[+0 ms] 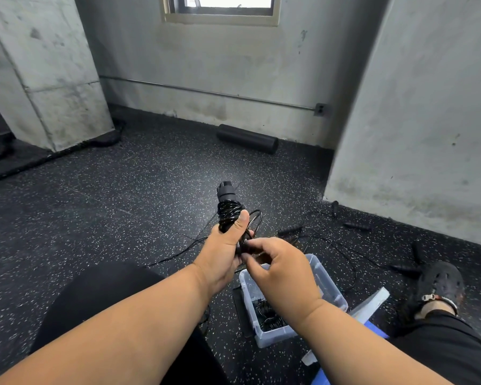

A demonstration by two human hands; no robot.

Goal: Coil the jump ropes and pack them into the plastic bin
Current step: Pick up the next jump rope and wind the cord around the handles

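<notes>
Coiling is nearly finished, I'd say: the left hand [225,247] grips the handles [226,196] upright, thumb pressed on the wound rope [228,215], above the floor beyond the bin [329,284]. The right hand [282,269] pinches the loose end beside it. Next it needs tucking, then lowering into the bin.

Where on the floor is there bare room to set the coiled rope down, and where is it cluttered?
Free: the speckled floor between the pillar, the foam roller and the left hand. Crowded: right of the plastic bin, where loose jump ropes and handles sprawl toward the wall and the shoe.
</notes>
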